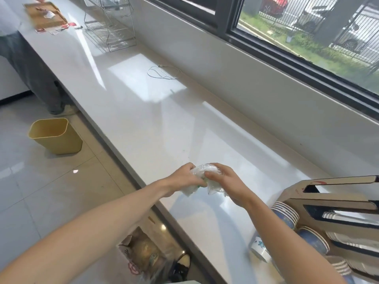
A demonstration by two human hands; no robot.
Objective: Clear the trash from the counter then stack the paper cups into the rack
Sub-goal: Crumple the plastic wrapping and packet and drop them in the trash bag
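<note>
Both my hands hold a crumpled wad of clear plastic wrap [202, 177] just above the white counter [155, 119], near its front edge. My left hand [182, 179] grips the wad's left side and my right hand [224, 180] pinches its right side. Stacked blue paper cups [287, 215] lie on their sides in a cardboard rack [332, 193] at the lower right. A single white paper cup [259, 248] lies on the counter in front of the rack.
A yellow waste bin [54, 135] stands on the tiled floor left of the counter. Further along the counter lie a white cable [162, 72], a wire rack [110, 23] and a cardboard tray [44, 14] with red wrappers nearby. Another person's legs [30, 66] stand at the far left. A bag [141, 255] sits on the floor below me.
</note>
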